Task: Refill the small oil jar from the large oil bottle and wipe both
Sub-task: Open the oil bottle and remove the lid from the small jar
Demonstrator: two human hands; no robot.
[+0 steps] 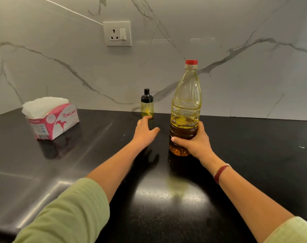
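On the black counter (79,163), the right hand (193,142) grips one large oil bottle (186,102); the left hand (144,130) reaches flat, fingers apart, fingertips at one small oil jar (147,104).

Warm, dim indoor light glares off the glossy black counter (166,193); wide-angle bending curves the edges, slightly soft.

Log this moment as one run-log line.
right hand grips capped large oil bottle | left hand stretched toward small oil jar, fingers straight | tissue box untouched
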